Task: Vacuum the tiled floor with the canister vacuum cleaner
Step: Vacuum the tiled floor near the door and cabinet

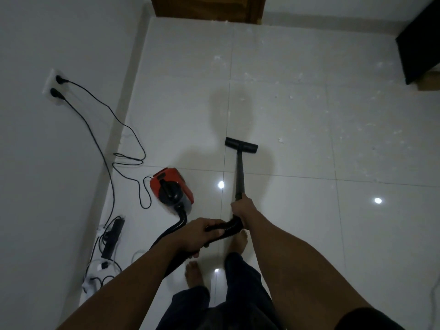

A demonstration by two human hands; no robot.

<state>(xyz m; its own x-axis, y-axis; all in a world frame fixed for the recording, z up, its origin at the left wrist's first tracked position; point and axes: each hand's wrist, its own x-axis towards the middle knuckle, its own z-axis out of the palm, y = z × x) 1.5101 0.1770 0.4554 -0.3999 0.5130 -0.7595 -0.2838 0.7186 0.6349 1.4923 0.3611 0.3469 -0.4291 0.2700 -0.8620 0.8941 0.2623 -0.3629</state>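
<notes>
Right grip (242,210): I see it curled round the wand's (240,175) near end, arm stretched forward.
Left grip (197,235): wrapped round the hose (226,226) (knuckles up).
Floor head (241,145): flat on the tiled floor (309,210).
Canister (171,189): on the floor to my left.

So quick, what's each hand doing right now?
Left hand: grips the black hose.
Right hand: grips the vacuum wand.

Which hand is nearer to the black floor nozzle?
Right. The right hand grips the wand that leads to the floor nozzle; the left hand holds the hose farther back, nearer the person's body.
</notes>
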